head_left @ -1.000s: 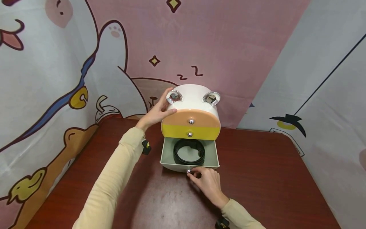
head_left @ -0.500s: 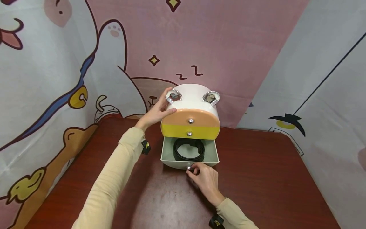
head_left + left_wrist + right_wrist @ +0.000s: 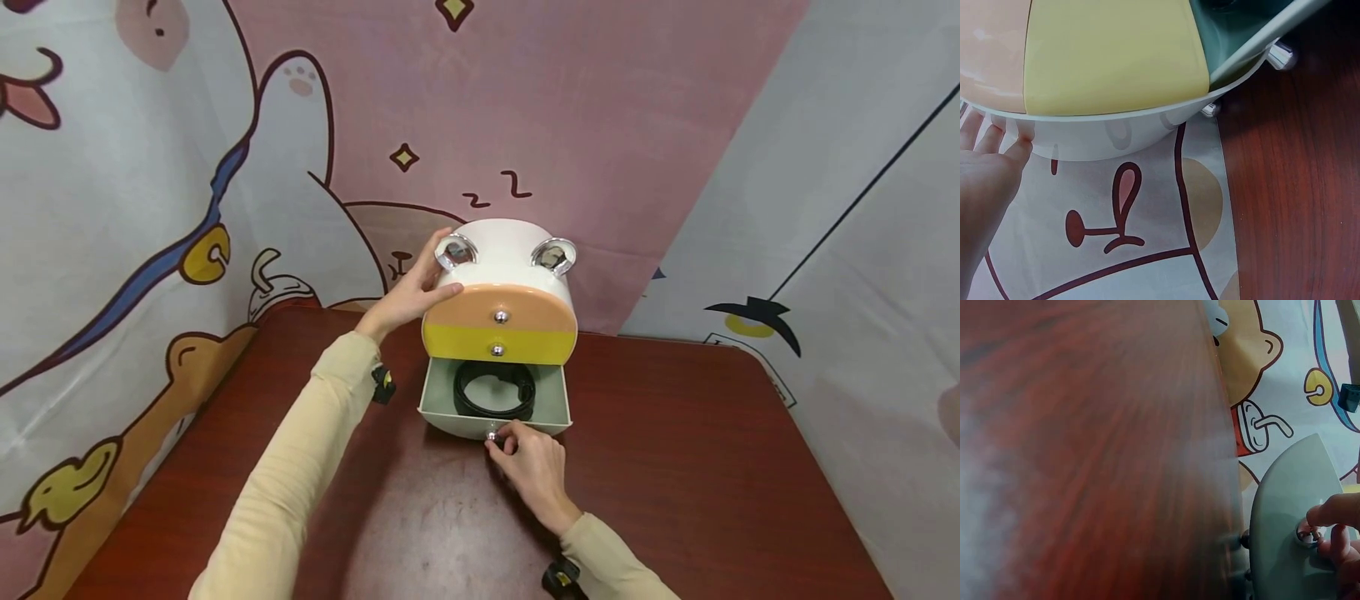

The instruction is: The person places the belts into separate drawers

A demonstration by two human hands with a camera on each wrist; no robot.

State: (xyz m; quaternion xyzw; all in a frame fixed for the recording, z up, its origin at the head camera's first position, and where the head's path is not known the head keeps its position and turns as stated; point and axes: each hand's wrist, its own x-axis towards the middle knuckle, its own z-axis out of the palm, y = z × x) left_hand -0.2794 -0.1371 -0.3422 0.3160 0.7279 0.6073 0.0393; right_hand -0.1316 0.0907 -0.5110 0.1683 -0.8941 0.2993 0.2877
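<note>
A small rounded cabinet (image 3: 502, 260) with a white shell and two silver ear-like rings stands on the table. Its orange drawer (image 3: 461, 310) and yellow drawer (image 3: 453, 343) are closed. The pale green bottom drawer (image 3: 450, 423) is pulled out, with a coiled black belt (image 3: 487, 412) lying inside. My left hand (image 3: 411, 293) rests against the cabinet's upper left side, fingers extended, fingertips on the white shell in the left wrist view. With thumb and forefinger, my right hand (image 3: 536, 468) pinches the silver knob (image 3: 1307, 534) of the green drawer.
The reddish-brown wooden table (image 3: 675, 467) spreads around the cabinet. Right behind it hangs a cartoon-printed cloth (image 3: 570, 125). Round silver feet (image 3: 1211, 109) show at the cabinet's underside in the left wrist view.
The green drawer has slid a little way inward, and my right hand has moved with it, away from me. My left hand has stayed in place on the cabinet.
</note>
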